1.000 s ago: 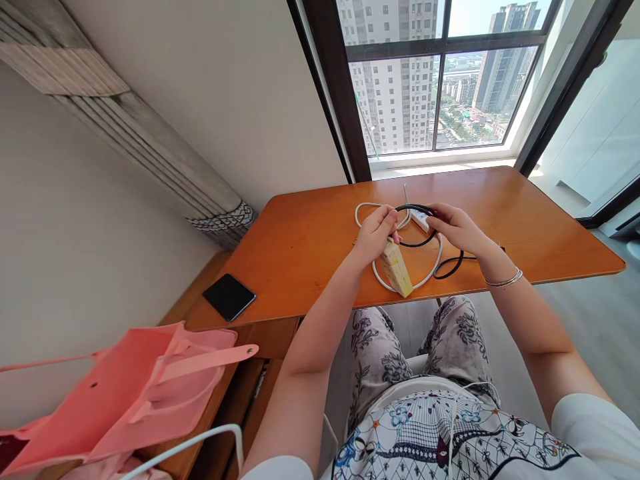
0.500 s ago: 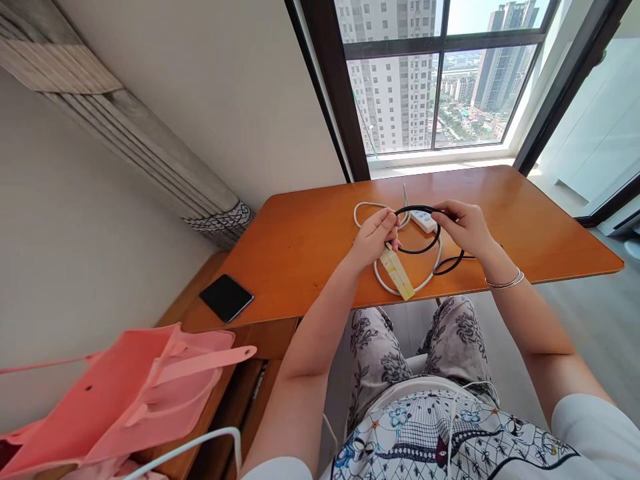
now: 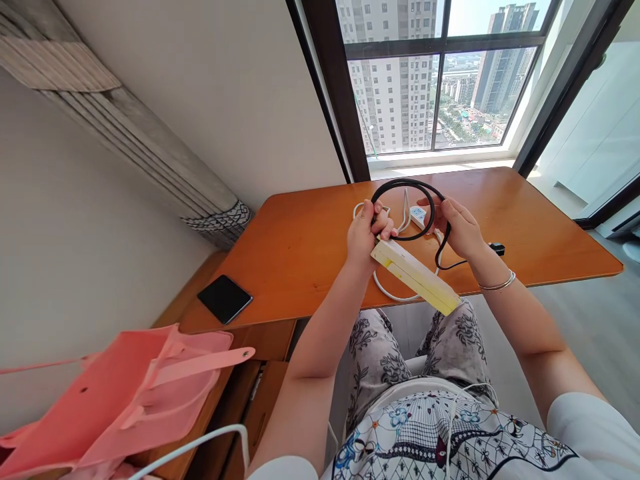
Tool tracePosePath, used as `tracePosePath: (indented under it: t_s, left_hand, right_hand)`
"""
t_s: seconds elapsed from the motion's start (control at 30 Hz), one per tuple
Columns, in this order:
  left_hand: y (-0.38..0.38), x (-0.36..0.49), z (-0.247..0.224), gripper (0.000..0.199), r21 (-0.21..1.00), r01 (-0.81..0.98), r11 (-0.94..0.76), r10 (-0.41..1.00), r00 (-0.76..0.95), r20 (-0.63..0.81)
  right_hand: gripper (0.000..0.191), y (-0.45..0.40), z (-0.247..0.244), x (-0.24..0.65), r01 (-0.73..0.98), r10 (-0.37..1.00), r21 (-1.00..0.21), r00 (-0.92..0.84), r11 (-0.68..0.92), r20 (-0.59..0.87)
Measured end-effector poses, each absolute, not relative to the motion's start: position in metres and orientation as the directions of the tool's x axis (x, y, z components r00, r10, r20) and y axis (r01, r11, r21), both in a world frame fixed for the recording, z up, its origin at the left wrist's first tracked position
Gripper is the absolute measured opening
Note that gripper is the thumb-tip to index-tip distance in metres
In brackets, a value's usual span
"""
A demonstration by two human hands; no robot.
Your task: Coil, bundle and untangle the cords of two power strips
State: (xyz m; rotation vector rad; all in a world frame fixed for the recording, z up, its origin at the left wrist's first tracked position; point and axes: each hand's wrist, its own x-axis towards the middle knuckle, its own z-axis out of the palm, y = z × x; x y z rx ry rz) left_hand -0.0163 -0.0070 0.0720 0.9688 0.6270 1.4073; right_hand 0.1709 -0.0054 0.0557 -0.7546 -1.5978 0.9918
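My left hand (image 3: 367, 230) is closed around one side of a looped black power cord (image 3: 407, 181). From just below that hand a long yellowed bar (image 3: 417, 275), which looks like a power strip seen from its side, slants down to the right past the table's front edge. My right hand (image 3: 457, 227) pinches the other side of the cord loop. The cord's loose end runs behind the right wrist, where a black plug (image 3: 497, 249) shows. Behind the loop, a white power strip (image 3: 419, 215) with its white cord (image 3: 395, 293) lies on the table, partly covered by my hands.
The wooden table (image 3: 300, 253) stands against the window. A black tablet or phone (image 3: 225, 299) lies at its left front corner. Lower left is an open pink bag (image 3: 130, 393), beside a white curved tube (image 3: 200, 441). My legs are under the table's front edge.
The cord loop has risen and grown larger between my hands. The yellowed bar has swung to the right and shows more of its length. My left hand has shifted slightly left.
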Motion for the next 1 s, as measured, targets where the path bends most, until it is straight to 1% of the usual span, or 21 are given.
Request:
tracePosePath:
  t_s: [0.07, 0.17, 0.3, 0.4, 0.47, 0.6, 0.73, 0.9, 1.0]
  left_hand:
    - [-0.011, -0.013, 0.070, 0.049, 0.826, -0.553, -0.113, 0.983, 0.058, 0.174]
    - [-0.016, -0.012, 0.067, 0.047, 0.805, -0.587, -0.081, 0.992, 0.033, 0.124]
    - [-0.018, -0.012, 0.064, 0.045, 0.816, -0.576, -0.045, 0.996, 0.042, 0.085]
    - [-0.019, -0.010, 0.063, 0.044, 0.814, -0.580, -0.032, 0.998, 0.028, 0.059]
    - [-0.021, -0.008, 0.063, 0.044, 0.807, -0.591, -0.003, 0.999, 0.033, 0.028]
    - [-0.023, -0.005, 0.061, 0.042, 0.799, -0.600, 0.040, 0.999, 0.050, -0.012]
    - [-0.021, -0.003, 0.056, 0.040, 0.797, -0.603, 0.020, 1.000, 0.014, -0.014]
    - [-0.016, -0.001, 0.047, 0.040, 0.816, -0.578, 0.001, 0.999, -0.031, -0.023]
    - [-0.012, -0.002, 0.041, 0.041, 0.839, -0.543, -0.030, 0.999, -0.048, 0.005]
  right_hand:
    - [0.070, -0.010, 0.055, 0.167, -0.019, 0.864, -0.903, -0.283, 0.428, 0.416]
    - [0.064, -0.015, 0.055, 0.170, -0.041, 0.852, -0.927, -0.381, 0.373, 0.360]
    - [0.055, -0.013, 0.054, 0.178, -0.181, 0.801, -0.955, -0.522, 0.234, 0.294]
    - [0.044, -0.007, 0.049, 0.180, -0.245, 0.796, -0.952, -0.531, 0.185, 0.291]
    - [0.041, -0.005, 0.044, 0.179, -0.262, 0.803, -0.944, -0.509, 0.198, 0.310]
    - [0.044, -0.006, 0.038, 0.174, -0.263, 0.816, -0.930, -0.457, 0.257, 0.355]
    - [0.042, -0.015, 0.038, 0.167, -0.206, 0.825, -0.913, -0.394, 0.352, 0.407]
    - [0.044, -0.024, 0.034, 0.159, -0.132, 0.823, -0.917, -0.405, 0.378, 0.398]
    - [0.038, -0.027, 0.028, 0.157, -0.087, 0.798, -0.881, -0.391, 0.464, 0.459]
